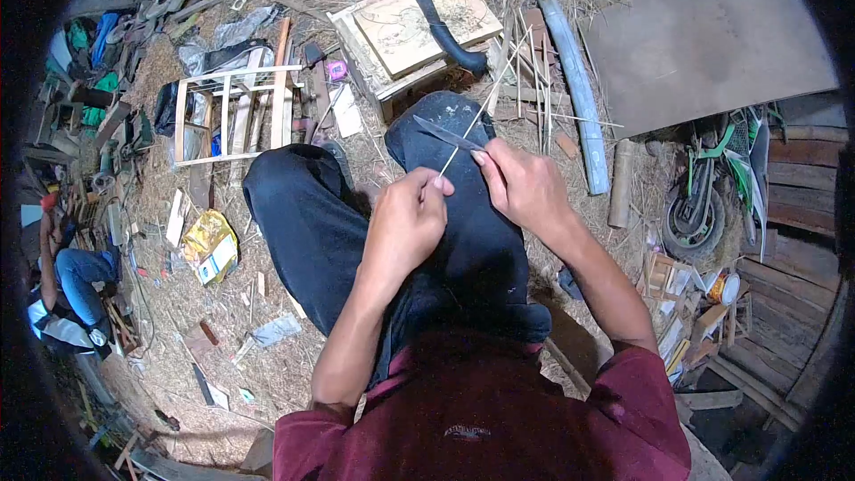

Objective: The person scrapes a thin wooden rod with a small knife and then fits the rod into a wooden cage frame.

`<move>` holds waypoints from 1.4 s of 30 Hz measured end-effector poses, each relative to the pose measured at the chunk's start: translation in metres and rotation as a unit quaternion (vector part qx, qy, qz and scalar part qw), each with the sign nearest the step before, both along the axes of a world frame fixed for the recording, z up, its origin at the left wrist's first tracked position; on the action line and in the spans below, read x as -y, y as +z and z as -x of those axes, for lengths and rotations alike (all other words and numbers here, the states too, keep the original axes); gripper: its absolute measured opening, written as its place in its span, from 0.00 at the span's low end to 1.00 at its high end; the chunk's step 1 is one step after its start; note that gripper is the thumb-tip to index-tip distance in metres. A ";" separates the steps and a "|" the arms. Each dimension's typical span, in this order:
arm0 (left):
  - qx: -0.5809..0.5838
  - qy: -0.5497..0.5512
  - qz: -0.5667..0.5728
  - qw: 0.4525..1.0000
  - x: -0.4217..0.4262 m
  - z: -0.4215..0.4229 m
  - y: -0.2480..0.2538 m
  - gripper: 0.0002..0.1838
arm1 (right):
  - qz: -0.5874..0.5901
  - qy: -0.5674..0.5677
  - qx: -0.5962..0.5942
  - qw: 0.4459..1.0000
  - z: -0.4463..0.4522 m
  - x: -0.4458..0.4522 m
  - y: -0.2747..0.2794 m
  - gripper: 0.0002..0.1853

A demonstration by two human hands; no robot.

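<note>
My left hand (pixel 410 218) is closed in a pinch on the near end of a thin wooden stick (pixel 486 107). The stick slants up and away over my right knee. In my right hand (pixel 527 185) is a knife (pixel 445 135), its blade pointing to the left and lying across the stick just beyond my left fingers. The knife's handle is mostly hidden inside my fist. Both hands are above my dark trousers (pixel 307 214).
Ahead stands a wooden box (pixel 374 31) with a dark curved object (pixel 436 27) on top. A small wooden frame (pixel 233 111) is at left, and thin sticks (pixel 539 71) lie right of the box. A large board (pixel 712 44) and a motorbike (pixel 712 196) are farther right. Another person (pixel 80 285) sits far left.
</note>
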State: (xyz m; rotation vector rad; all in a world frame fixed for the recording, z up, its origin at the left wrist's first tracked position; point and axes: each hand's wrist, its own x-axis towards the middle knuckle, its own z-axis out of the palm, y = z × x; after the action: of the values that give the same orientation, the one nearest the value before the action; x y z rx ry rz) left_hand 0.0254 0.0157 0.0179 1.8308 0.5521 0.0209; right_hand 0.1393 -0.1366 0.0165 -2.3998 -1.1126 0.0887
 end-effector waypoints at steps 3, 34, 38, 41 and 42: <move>0.004 0.009 -0.024 1.000 0.000 0.003 0.004 0.11 | -0.007 0.005 0.003 1.000 0.001 0.000 0.002 0.12; 0.102 -0.008 -0.061 0.993 0.001 0.092 -0.039 0.08 | -0.031 -0.058 -0.006 0.998 -0.005 0.001 0.001 0.13; 0.054 -0.021 -0.056 0.997 -0.004 0.087 -0.023 0.07 | 0.005 -0.065 -0.016 0.998 -0.004 0.004 0.003 0.13; 0.077 0.013 -0.074 0.994 -0.001 0.071 -0.013 0.08 | -0.007 -0.060 -0.006 0.998 -0.004 0.007 0.002 0.13; 0.067 0.027 -0.057 0.996 0.001 0.066 -0.011 0.09 | -0.015 -0.057 -0.001 0.998 -0.004 0.008 0.002 0.13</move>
State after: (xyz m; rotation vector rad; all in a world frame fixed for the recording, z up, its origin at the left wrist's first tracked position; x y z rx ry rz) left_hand -0.0403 0.0147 0.0068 1.9084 0.5143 0.2126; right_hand 0.1431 -0.1442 0.0182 -2.4299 -0.9661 0.0359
